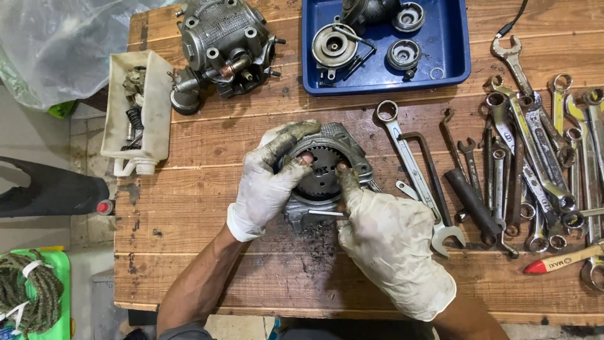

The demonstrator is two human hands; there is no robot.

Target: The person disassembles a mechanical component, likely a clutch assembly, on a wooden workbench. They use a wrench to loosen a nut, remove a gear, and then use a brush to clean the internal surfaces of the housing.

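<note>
A grey metal engine housing (pixel 343 146) with a toothed gear (pixel 321 173) in its round opening lies on the wooden workbench (pixel 207 208). My left hand (pixel 272 179), in a dirty white glove, grips the housing's left rim, its fingertips at the gear. In the same kind of glove, my right hand (pixel 384 242) presses a finger on the gear's right side and pinches a thin metal rod (pixel 324 213) against the housing's lower edge.
A grey engine cylinder head (pixel 220 44) stands at the back. A blue tray (pixel 450 56) holds round metal parts. A white tub (pixel 154 107) with springs sits at the left. Several spanners (pixel 535 145) and a hex key (pixel 428 167) lie at the right.
</note>
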